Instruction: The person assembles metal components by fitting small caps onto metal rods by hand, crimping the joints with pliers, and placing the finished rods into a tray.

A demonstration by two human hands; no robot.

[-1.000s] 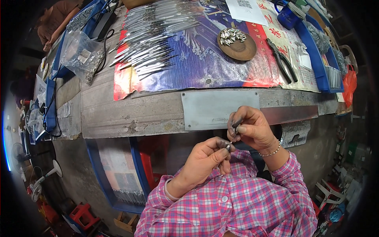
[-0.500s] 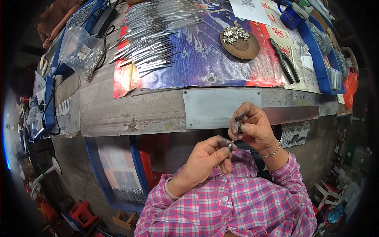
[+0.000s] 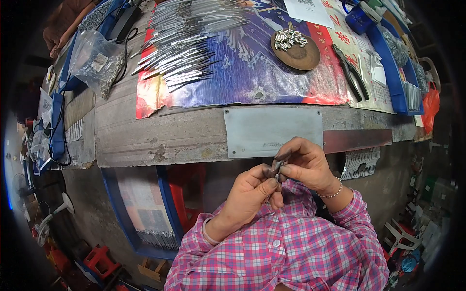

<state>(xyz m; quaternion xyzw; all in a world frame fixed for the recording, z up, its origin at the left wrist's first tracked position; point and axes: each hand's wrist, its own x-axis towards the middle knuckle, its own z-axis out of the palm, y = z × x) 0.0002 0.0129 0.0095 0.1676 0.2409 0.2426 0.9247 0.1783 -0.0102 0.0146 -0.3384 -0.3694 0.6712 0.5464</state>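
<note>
— What are the person's hands doing?

— Both are raised together just below the workbench edge, in front of the steel plate. The left hand is nearly closed, thumb and forefinger pinched on the lower end of a small metal part. The right hand is curled narrow too, fingertips nipping the same part from above. The two hands touch at the fingertips.

— Which way does the part lie?

— It is short and dark grey, its long axis running roughly up and down, leaning slightly right at the top, toward the bench. Its detail is too small to tell.

— What else is about?

— On the bench, well apart from the hands: a spread of thin metal rods, a round brown dish with small silvery pieces, and dark pliers to its right.

— Any change from a second ago?

— Then the fingertips stood slightly apart, each hand with its own bit; now they have closed onto one spot. The hands sit in much the same place.
</note>
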